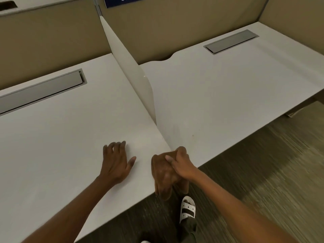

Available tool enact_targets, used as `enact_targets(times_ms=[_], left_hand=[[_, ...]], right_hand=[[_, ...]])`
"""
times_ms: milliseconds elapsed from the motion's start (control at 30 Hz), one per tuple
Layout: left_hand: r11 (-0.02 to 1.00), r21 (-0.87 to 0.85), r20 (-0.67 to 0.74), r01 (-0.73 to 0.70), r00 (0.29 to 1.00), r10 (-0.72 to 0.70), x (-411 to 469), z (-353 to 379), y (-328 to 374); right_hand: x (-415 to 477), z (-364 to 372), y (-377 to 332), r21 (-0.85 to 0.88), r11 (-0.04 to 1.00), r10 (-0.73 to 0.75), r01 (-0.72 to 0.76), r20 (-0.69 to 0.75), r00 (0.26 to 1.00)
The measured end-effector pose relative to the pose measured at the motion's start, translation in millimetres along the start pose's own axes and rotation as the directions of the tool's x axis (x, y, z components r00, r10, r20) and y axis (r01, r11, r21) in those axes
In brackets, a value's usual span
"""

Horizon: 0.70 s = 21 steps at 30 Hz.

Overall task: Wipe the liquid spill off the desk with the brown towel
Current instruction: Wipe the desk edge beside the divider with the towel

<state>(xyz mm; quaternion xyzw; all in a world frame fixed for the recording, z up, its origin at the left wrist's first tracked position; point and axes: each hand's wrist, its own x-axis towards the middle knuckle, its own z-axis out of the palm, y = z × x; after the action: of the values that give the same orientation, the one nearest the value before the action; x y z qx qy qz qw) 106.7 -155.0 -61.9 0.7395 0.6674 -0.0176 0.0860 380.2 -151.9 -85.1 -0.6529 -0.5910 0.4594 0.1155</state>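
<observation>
Head view shows the right hand clutching the brown towel, which hangs off the desk corner at lower centre. Left hand rests splayed, empty, just left of it; no spill visible

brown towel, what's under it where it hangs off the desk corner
The brown towel, gripped by the right hand, drapes over the desk corner. Below its hanging end: dark carpet and a white sandal. The desk edge beneath it is covered.

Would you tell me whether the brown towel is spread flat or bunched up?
Bunched: the right hand grips the brown towel, which hangs over the desk edge.
</observation>
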Motion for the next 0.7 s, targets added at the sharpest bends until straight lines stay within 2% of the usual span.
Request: enact_targets(times_ms=[67, 200, 300, 500, 600, 700], left_hand=[[1.000, 0.002, -0.021, 0.004, 1.000, -0.004, 30.4, -1.1, 17.0], [0.992, -0.043, -0.005, 0.115, 0.993, -0.116, 76.7, -0.6, 39.7], [0.991, -0.030, 0.002, 0.130, 0.992, -0.130, 87.6, 5.3, 41.9], [0.967, -0.212, -0.072, 0.139, 0.985, -0.157, 87.2, 8.1, 40.1], [0.944, -0.299, -0.121, 0.138, 0.976, -0.181, 86.1, 8.3, 39.2], [0.946, -0.293, -0.134, 0.139, 0.974, -0.185, 85.7, 10.7, 37.0]], right_hand=[[5.0, -3.7, -3.7, -0.012, 1.000, -0.016, 0.017, 0.050, 0.999], [18.8, -12.3, -19.0, -0.008, 1.000, -0.024, 0.025, 0.159, 0.987], [37.4, -15.4, -33.7, 0.049, 0.997, -0.072, 0.065, 0.163, 0.984], [93.3, -15.3, -63.4, 0.085, 0.995, -0.070, 0.057, 0.167, 0.983], [123.0, -11.5, -78.1, 0.123, 0.992, -0.046, 0.027, 0.153, 0.987], [147.2, -8.6, -92.1, 0.197, 0.979, 0.030, -0.053, 0.121, 0.992]])
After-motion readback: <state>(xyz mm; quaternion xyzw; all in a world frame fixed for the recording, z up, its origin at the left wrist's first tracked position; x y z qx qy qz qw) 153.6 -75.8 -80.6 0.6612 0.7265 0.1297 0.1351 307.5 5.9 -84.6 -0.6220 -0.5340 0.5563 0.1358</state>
